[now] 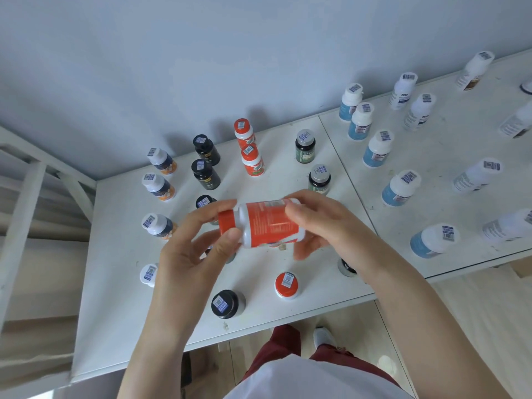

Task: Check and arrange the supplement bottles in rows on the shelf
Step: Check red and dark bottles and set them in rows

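Observation:
An orange-and-white supplement bottle (267,223) lies sideways in both my hands above the white shelf (121,254), its orange cap pointing left. My left hand (198,249) pinches the cap end between thumb and fingers. My right hand (319,223) grips the bottom end. Below it stand rows of bottles: two orange ones (249,148) at the back, another orange-capped one (286,285) near the front, black ones (205,161), and white-capped dark ones (158,180) at the left. My hands hide some bottles in the middle.
Blue-labelled white bottles (377,149) and pale white ones (476,175) stand on the right shelf panel. Green-labelled dark bottles (305,145) sit mid-shelf. A wall rises behind. The front edge (259,332) is near my legs. A white frame (26,197) stands left.

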